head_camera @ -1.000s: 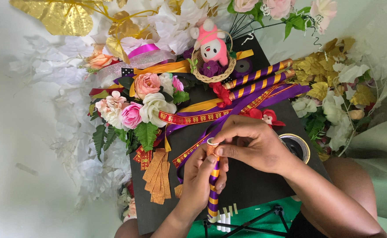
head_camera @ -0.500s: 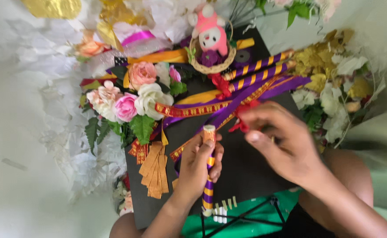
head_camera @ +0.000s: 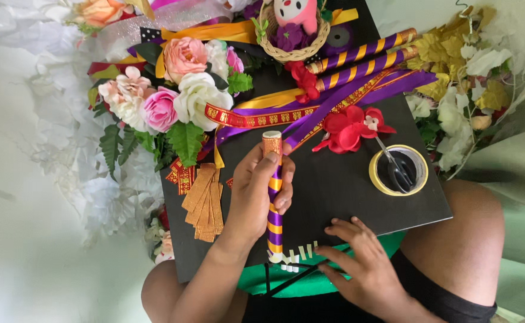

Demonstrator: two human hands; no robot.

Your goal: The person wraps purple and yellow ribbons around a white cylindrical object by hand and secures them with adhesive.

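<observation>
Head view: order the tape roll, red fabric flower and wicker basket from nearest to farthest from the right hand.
From the right hand:
1. Tape roll, up and right, scissors inside.
2. Red fabric flower, above on the black board.
3. Wicker basket, top edge.

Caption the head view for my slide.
Left hand grips a purple-and-gold striped stick over a black board; right hand rests at its edge.

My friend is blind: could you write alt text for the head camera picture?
The left hand grips a purple-and-gold striped stick over a black board on the person's lap, among flowers and ribbons. The right hand rests at the board's near edge.
</observation>
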